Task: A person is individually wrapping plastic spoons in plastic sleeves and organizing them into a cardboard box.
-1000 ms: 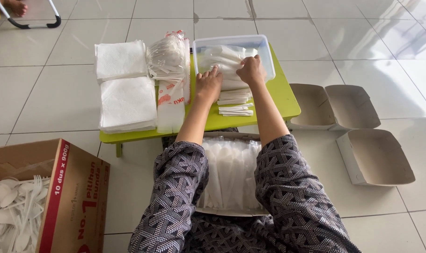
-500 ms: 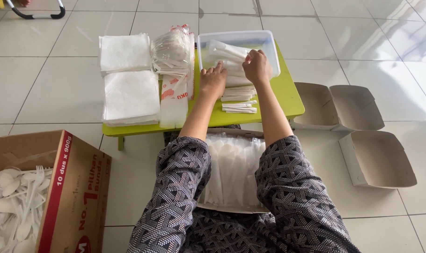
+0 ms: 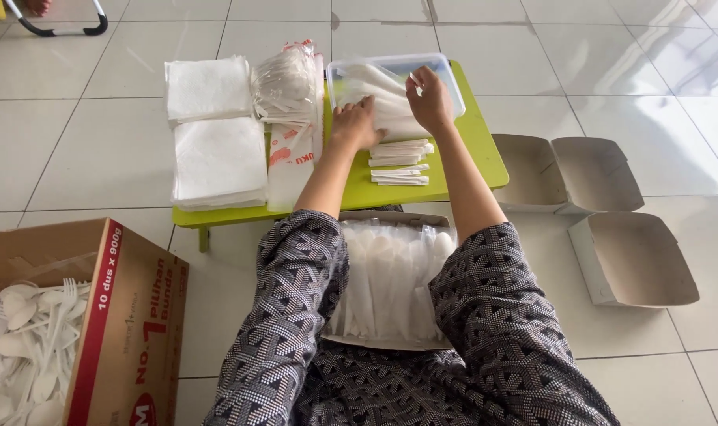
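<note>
Left hand [image 3: 357,123]: palm down, fingers curled onto the white packets [image 3: 383,99] at the near edge of the tub [image 3: 446,75]; whether it grips one cannot be told.
Right hand [image 3: 428,98]: raised over the tub's right half, fingers bent and pinching the top of the white packets.
Tub: clear plastic, rectangular, at the far right of the worktop [image 3: 469,150], filled with the white packets.
Worktop: low, lime green, standing on a tiled floor [image 3: 83,142].
Loose packets [image 3: 400,154]: narrow white wrapped pieces in two small piles on the worktop, just in front of the tub, between the forearms.
Napkins [image 3: 217,130]: two white stacks on the worktop's left end, one behind the other.
Bag [image 3: 289,87]: clear plastic, holding white pieces, between the napkins and the tub.
Lap tray [image 3: 390,284]: shallow box of plastic-wrapped white cutlery resting on the person's knees.
Carton [image 3: 99,315]: brown cardboard, lower left on the floor, open, holding loose white plastic spoons and forks.
Paper boxes [image 3: 603,213]: three open, brown, on the floor right of the worktop.
</note>
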